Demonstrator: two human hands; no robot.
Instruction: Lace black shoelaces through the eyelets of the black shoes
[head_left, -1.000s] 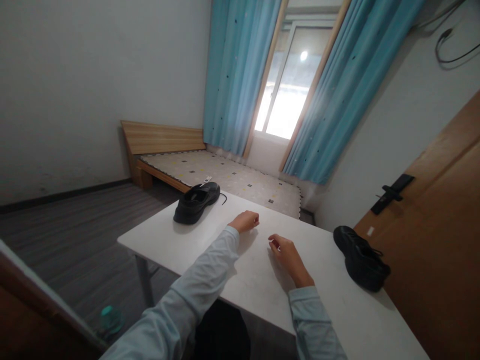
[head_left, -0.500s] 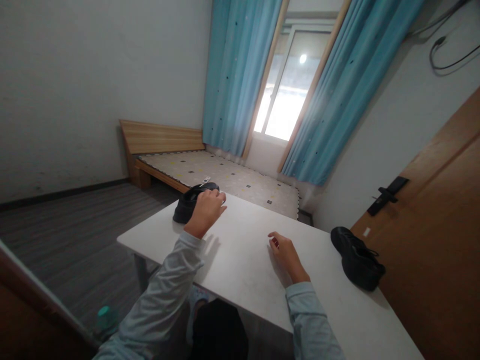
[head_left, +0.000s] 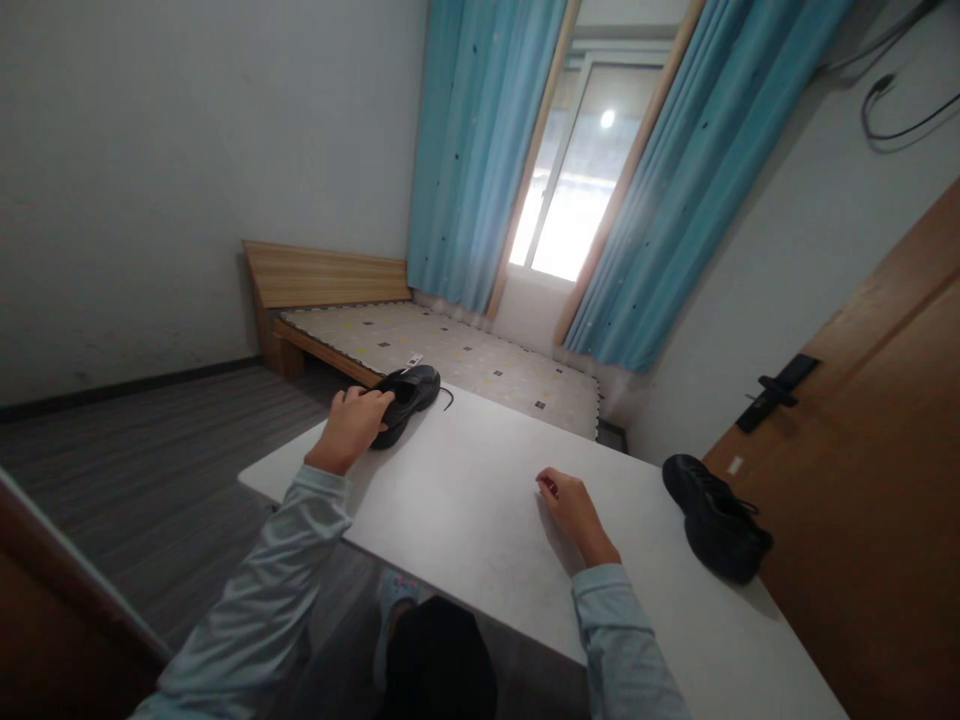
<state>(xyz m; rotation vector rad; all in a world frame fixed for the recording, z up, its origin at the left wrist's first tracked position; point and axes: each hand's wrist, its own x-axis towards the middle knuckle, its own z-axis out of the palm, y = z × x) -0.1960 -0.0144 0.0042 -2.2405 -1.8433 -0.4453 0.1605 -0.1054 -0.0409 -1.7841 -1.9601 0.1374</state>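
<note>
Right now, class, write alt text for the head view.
A left hand grips a black shoe at the far corner of a white table. The right hand rests on the table; a second shoe lies at its right edge.

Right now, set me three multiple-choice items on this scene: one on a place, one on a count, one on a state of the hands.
1. Where does the shoe that the left hand grips stand?
A. at the table's far left corner
B. on the bed
C. on the floor

2. How many black shoes are on the white table?
A. one
B. two
C. three

3. What is the right hand doing?
A. lifting a shoe
B. pulling the curtain
C. resting on the table, holding no shoe

Answers:
1 A: the near shoe sits at that corner, under the left fingers.
2 B: that shoe plus the other shoe at the right edge.
3 C: it lies loosely curled on the tabletop, apart from both shoes.
</note>
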